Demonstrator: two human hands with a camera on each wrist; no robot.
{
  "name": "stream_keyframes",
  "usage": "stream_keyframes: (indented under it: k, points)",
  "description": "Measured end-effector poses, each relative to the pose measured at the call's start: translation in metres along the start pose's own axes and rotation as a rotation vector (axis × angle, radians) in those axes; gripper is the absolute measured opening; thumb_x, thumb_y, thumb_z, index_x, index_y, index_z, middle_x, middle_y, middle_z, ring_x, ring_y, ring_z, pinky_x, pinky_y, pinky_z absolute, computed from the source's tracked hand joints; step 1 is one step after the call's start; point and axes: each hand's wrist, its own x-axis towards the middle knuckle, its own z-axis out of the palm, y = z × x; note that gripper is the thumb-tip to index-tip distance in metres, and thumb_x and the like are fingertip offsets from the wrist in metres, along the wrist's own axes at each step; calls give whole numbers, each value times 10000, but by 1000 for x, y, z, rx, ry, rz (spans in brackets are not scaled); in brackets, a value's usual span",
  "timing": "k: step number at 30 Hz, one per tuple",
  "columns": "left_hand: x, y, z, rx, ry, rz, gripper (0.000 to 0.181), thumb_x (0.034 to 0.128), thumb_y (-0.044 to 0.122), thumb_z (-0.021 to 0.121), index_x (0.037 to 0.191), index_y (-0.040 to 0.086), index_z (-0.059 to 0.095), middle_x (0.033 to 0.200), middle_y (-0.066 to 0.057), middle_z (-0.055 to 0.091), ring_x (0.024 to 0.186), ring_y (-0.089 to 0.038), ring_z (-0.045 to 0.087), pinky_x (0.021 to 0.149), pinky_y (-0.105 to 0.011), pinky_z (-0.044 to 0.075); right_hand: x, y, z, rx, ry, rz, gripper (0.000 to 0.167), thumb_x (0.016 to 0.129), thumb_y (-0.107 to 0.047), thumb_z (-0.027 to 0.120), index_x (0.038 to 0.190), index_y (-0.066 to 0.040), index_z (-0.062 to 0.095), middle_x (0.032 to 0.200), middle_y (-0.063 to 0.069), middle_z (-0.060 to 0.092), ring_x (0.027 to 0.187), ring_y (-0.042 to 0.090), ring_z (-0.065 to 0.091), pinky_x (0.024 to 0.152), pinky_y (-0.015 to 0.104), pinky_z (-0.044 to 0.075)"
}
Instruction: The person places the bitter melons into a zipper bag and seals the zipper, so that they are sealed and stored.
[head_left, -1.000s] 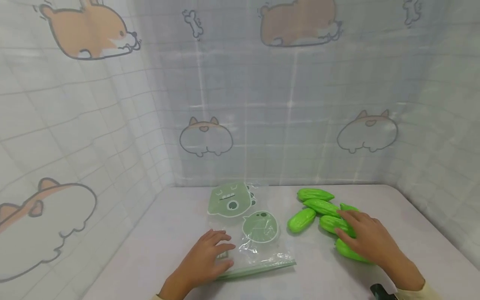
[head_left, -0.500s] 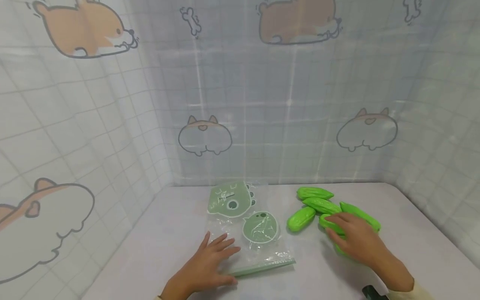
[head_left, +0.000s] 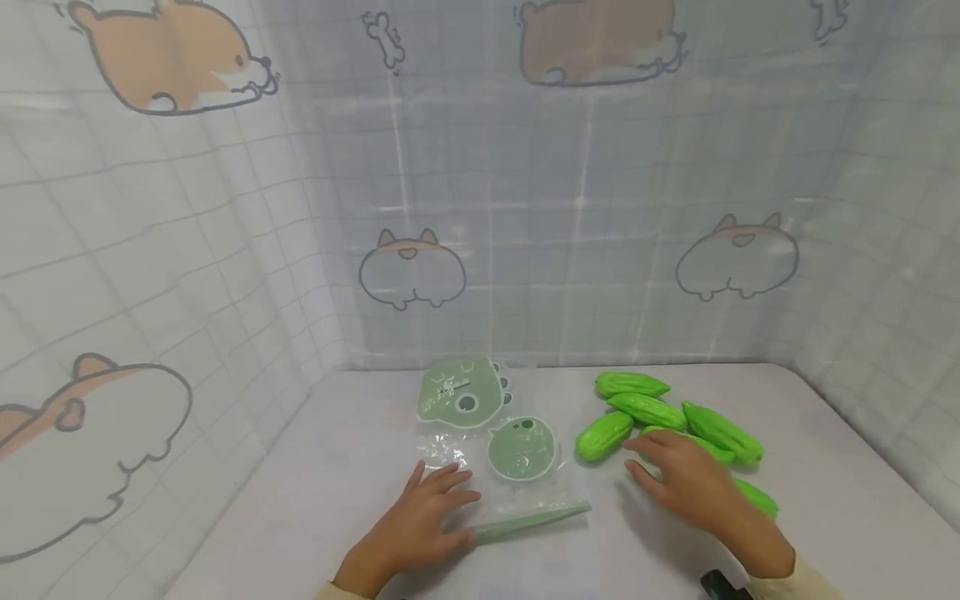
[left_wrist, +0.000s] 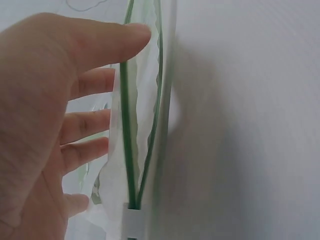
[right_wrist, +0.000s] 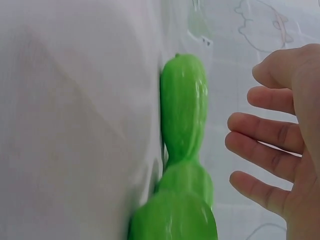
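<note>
A clear zip bag (head_left: pixel 522 450) with green cartoon prints lies flat on the table. My left hand (head_left: pixel 416 521) rests over its lower left corner, fingers spread; in the left wrist view the thumb lies across the green zip edge (left_wrist: pixel 127 130), whose two sides stand apart. My right hand (head_left: pixel 686 483) hovers by the green gourd-like pieces, fingers loosely extended, gripping nothing. Nearest its fingertips is a short green piece (head_left: pixel 604 436), seen also in the right wrist view as a ribbed green piece (right_wrist: pixel 183 105). Another green piece (head_left: pixel 756 497) is partly hidden behind the wrist.
Further green pieces (head_left: pixel 647 411) lie clustered at the right, one (head_left: pixel 632 384) towards the back and one (head_left: pixel 723 433) on the far right. A patterned curtain (head_left: pixel 577 192) encloses the back and sides. A dark object (head_left: pixel 723 586) is at my right sleeve.
My right hand has moved left across the green pieces, uncovering those at the right. My left hand's fingers have spread and its thumb has shifted along the bag's zip edge.
</note>
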Motion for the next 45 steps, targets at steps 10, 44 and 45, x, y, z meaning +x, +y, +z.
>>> stream_keyframes:
  k: [10,44,45]
  points:
    - [19,8,8,3,55,7,281,923,384,684,1119,194,747,1238,-3,658,1200,-221,565,1054,-601,353,5,-18,13,43,-46,-21,222,855,-238,787,1061,-159,761,1038,-23,707,971,193,670,805,423,548]
    - [26,21,18,147,257,31,212,873,298,764,1053,185,764,1057,51,685,978,-144,652,790,-347,543,9,-88,42,282,-243,-237,166,926,-216,700,1084,-192,745,1096,-94,683,1030,101,642,854,348,539]
    - [26,21,17,156,261,36,212,870,294,767,1050,183,764,1054,50,686,972,-146,652,785,-349,542,9,-88,42,282,-255,-232,179,927,-219,698,1097,-189,745,1110,-84,685,1043,111,642,867,355,537]
